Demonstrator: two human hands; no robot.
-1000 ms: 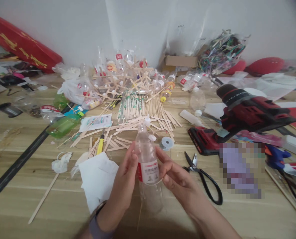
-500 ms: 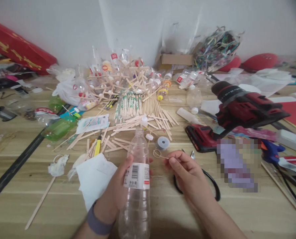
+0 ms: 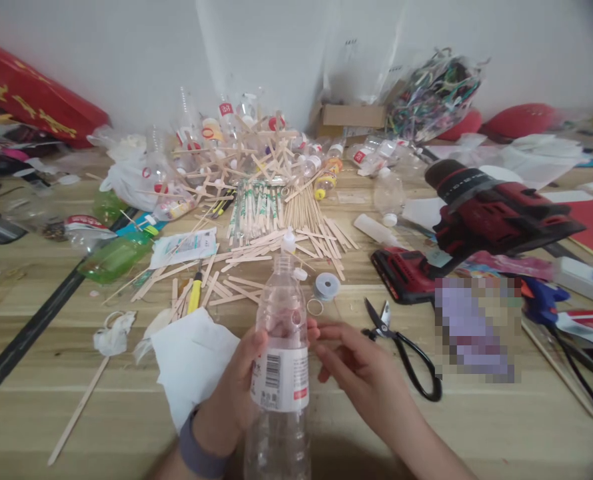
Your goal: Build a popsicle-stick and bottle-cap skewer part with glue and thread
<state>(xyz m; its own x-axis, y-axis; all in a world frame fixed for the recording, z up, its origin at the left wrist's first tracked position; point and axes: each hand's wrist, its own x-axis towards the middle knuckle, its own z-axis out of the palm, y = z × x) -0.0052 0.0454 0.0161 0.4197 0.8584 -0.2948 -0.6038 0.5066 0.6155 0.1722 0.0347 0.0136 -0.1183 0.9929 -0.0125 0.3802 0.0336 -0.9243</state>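
My left hand (image 3: pixel 231 373) is wrapped round a clear plastic bottle (image 3: pixel 281 307) with a white label, held upright and uncapped in front of me. My right hand (image 3: pixel 356 367) is at the bottle's right side, its thumb and fingertips drawn together by my left fingertips. A thin wire with a small loop (image 3: pixel 296 319) shows against the bottle's shoulder; its tail is lost behind the fingers. Beyond the bottle on the table lie a thin ring (image 3: pixel 315 307), a white cap (image 3: pixel 300 274) and a small spool (image 3: pixel 327 287).
Black-handled shears (image 3: pixel 401 347) lie right of my right hand, with a red drill (image 3: pixel 496 220) farther right. White paper (image 3: pixel 191 360) and a yellow-handled tool (image 3: pixel 194 293) are to the left. Wooden sticks (image 3: pixel 256 213) and plastic bottles (image 3: pixel 121 257) crowd the back.
My right hand has moved left to the bottle, bringing the looped wire against it. The bottle has shifted slightly right and turned a little. The shears now show more fully.
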